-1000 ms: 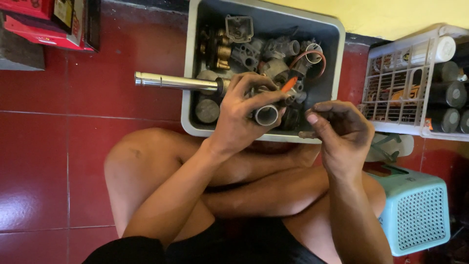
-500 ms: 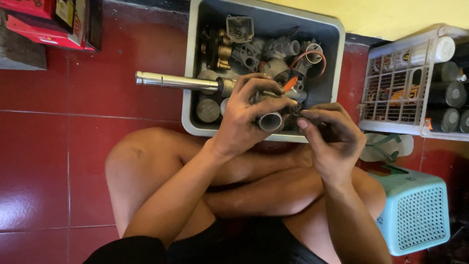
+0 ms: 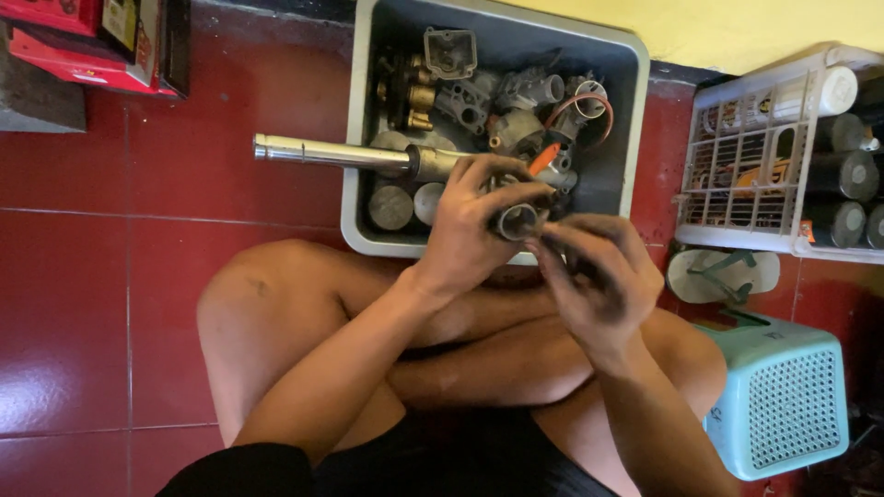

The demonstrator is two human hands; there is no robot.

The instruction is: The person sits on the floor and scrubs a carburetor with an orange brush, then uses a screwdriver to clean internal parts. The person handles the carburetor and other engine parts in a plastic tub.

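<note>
Cylinder of dull grey metal, short and hollow [image 3: 517, 220], is being held over the near rim of the grey plastic tub [image 3: 633, 138], its open bore facing the camera. The left hand [image 3: 479, 221] is curling fully around it, fingers wrapping the top and thumb pressing beneath. The grease-blackened right hand [image 3: 599, 271] is meeting it just to the right, fingertips pinching together at the bore; whether they are gripping a small part cannot be told. Judged from this grip, the work is going best with the cylinder staying steady over the tub, so that anything slipping is falling among the parts. Inside the tub, brass and grey castings are lying in a heap, and a long polished steel tube [image 3: 331, 154] is projecting left over the rim. At far left, flat red cartons [image 3: 83, 41] with pale label panels are lying on the red floor tiles [image 3: 120, 276]. At right, a white slotted basket [image 3: 750, 156] is holding dark cans with coloured labels, nearer, a pale blue perforated box [image 3: 783, 396] is standing.
</note>
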